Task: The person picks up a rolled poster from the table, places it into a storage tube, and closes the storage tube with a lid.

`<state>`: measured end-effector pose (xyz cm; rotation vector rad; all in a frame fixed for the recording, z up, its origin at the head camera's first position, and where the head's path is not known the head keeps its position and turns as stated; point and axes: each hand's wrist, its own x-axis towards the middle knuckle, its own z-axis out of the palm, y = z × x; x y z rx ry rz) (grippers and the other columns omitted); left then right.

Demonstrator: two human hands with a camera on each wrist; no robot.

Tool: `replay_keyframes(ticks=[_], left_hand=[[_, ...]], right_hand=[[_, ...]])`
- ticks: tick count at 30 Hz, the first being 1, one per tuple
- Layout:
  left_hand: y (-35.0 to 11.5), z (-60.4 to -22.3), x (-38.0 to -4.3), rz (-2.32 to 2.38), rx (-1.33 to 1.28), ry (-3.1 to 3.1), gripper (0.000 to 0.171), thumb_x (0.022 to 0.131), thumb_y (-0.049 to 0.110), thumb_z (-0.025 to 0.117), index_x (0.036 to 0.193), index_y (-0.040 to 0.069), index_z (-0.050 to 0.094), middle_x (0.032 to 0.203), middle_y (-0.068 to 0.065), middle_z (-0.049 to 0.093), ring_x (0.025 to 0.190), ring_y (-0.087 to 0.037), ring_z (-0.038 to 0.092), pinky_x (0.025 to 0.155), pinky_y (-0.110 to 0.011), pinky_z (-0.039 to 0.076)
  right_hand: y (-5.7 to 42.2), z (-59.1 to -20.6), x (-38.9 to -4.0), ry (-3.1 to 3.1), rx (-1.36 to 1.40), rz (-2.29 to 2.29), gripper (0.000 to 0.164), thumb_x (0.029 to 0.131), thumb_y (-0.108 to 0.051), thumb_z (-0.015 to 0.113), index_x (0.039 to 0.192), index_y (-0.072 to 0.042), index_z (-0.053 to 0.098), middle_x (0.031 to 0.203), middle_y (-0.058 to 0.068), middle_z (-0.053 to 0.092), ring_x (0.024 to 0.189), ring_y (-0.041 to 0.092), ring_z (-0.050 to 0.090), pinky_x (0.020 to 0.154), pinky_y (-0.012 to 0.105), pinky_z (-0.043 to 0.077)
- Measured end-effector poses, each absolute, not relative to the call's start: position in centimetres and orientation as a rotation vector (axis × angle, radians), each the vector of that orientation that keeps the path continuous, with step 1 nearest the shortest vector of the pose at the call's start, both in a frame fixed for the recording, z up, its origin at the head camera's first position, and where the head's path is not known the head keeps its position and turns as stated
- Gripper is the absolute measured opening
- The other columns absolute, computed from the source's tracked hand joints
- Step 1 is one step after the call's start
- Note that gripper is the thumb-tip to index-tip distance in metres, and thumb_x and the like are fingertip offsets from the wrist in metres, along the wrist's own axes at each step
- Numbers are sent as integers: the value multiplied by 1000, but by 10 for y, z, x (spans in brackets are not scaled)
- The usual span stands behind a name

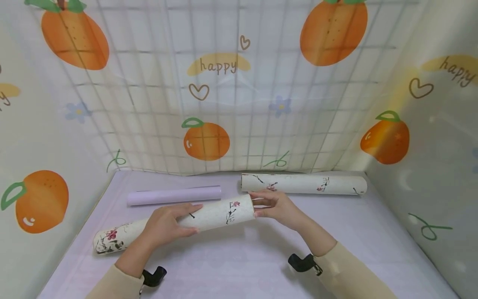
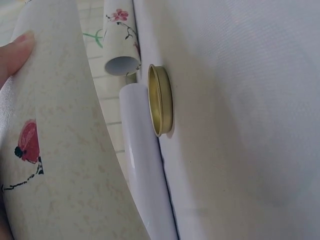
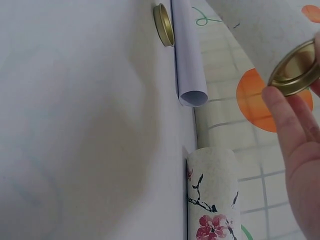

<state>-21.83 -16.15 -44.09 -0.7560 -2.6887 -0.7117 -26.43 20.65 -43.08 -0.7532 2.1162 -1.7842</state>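
Note:
A white cardboard tube printed with blossom branches slants above the table, its right end higher. My left hand grips it around the middle, thumb on the near side. At the right end my right hand pinches a gold metal lid by its rim, thumb and fingers spread across it. The lid sits against the tube's end; how far it is in, I cannot tell. A second gold lid lies on the table beside a lilac paper roll, hidden from the head view by the tube.
Another blossom-printed tube lies at the back right, its left end hollow in the left wrist view. Behind the pale table hangs a sheet printed with oranges, and similar sheets line both sides.

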Motion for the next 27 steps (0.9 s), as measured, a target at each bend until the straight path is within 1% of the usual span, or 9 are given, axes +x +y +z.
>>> replay_keyframes(ticks=[7,16,22,27], left_hand=[[-163,-442,-221,-720,-771,-2689,67,71,50,87,133,37,65,127,10,67,117,-16,65,96,-39,53],[-165,-447,-223,-740,-776,-2694,67,72,52,86,134,35,65,129,5,67,120,-19,63,98,-42,52],[-168,-446,-224,-757,-776,-2704,67,72,52,86,134,32,66,129,8,67,118,-19,64,98,-41,52],[-170,-445,-227,-794,-764,-2702,66,72,50,87,133,36,66,126,12,68,115,-16,65,96,-39,53]], right_hand=[[206,-430,-264,2112,-763,-1792,66,82,-2,80,140,6,52,135,20,53,126,42,56,91,37,56],[204,-432,-264,2132,-759,-1763,63,83,-1,79,140,3,54,143,24,50,127,45,54,92,38,56],[201,-434,-265,2104,-768,-1775,62,85,-2,78,141,4,53,145,25,48,129,44,52,93,37,55],[198,-432,-266,2090,-754,-1785,61,86,-2,77,141,3,52,146,24,48,131,44,50,95,37,54]])
